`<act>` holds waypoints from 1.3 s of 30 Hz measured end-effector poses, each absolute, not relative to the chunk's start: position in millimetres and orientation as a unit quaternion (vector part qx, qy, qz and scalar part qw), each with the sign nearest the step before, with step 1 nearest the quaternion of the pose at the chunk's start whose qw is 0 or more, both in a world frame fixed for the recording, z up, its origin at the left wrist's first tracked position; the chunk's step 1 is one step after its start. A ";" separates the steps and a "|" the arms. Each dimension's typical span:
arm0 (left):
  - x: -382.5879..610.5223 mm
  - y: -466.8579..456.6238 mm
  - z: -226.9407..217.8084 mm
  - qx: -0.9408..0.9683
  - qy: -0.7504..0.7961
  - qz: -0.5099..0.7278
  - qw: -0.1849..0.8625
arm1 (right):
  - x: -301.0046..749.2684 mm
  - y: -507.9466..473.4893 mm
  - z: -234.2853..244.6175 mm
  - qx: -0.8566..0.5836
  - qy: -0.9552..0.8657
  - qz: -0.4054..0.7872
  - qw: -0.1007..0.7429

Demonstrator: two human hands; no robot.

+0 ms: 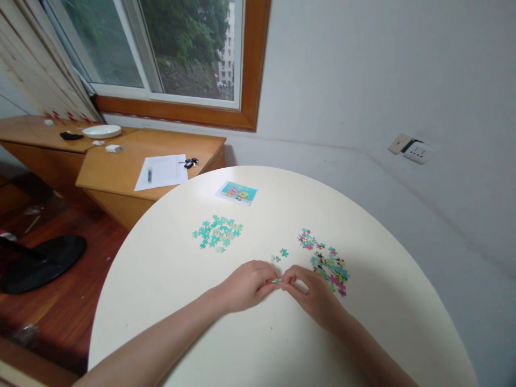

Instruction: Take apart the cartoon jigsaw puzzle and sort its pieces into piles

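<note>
My left hand [250, 284] and my right hand [312, 292] meet above the near middle of the white table [226, 349]. Between their fingertips is a small green puzzle piece [276, 280], pinched from both sides and mostly covered by the fingers. Whether it is one piece or two joined ones, I cannot tell. Just beyond the hands lie a loose green puzzle piece [284, 252] and a pale one [275, 258]. To the right, partly behind my right hand, spreads a pile of mixed-colour pieces [330, 267]. A pile of teal pieces [217, 232] lies farther left.
A reference picture card [237, 193] with cartoon figures lies at the table's far side. Beyond it, a wooden desk [116, 174] holds a paper sheet [161, 171], keys [191, 162] and a white plate [102, 131]. A black round base [44, 263] stands on the floor at left.
</note>
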State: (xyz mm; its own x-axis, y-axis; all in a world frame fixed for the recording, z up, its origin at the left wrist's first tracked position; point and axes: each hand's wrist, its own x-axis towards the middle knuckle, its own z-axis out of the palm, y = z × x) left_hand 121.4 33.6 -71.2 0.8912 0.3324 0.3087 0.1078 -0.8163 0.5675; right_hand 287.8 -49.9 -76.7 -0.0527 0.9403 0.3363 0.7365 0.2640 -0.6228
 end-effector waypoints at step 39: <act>-6.6 155.9 -43.8 0.807 0.479 -0.049 0.342 | 301.5 -41.2 -90.5 -0.560 -0.751 0.034 0.347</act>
State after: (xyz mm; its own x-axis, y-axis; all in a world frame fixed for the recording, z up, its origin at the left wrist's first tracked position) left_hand -6.6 155.9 -43.8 0.5372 0.7396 -0.4054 0.8060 -0.3086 0.5051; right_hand 301.5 -41.2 -90.5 -0.1313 0.8651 0.4841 0.8181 0.3703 -0.4400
